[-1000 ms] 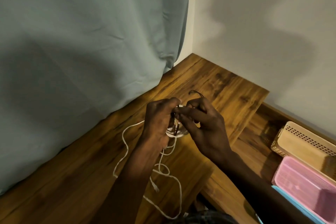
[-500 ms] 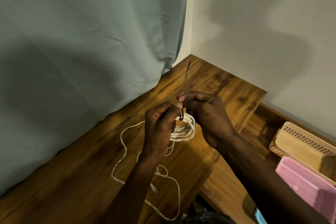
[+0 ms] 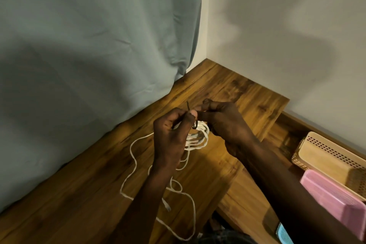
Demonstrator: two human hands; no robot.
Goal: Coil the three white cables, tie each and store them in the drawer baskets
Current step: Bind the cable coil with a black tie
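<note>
A coiled white cable (image 3: 200,136) hangs between my hands above the wooden desk (image 3: 227,93). A thin dark tie (image 3: 194,125) wraps the top of the coil, one end poking up near my fingers. My left hand (image 3: 172,136) pinches the tie and the coil from the left. My right hand (image 3: 223,123) pinches the tie from the right. Loose white cable (image 3: 134,164) trails in loops over the desk below my left forearm, with a plug end (image 3: 166,205) lying flat.
A grey-green curtain (image 3: 89,55) hangs along the desk's left edge. On the right an open drawer holds a beige perforated basket (image 3: 324,152), a pink basket (image 3: 334,200) and the corner of a blue basket (image 3: 283,233). White walls meet behind the desk.
My right hand has brought the tie's long end down, so only a short tip stands above my fingers. Both hands stay on the coil, which shifted slightly.
</note>
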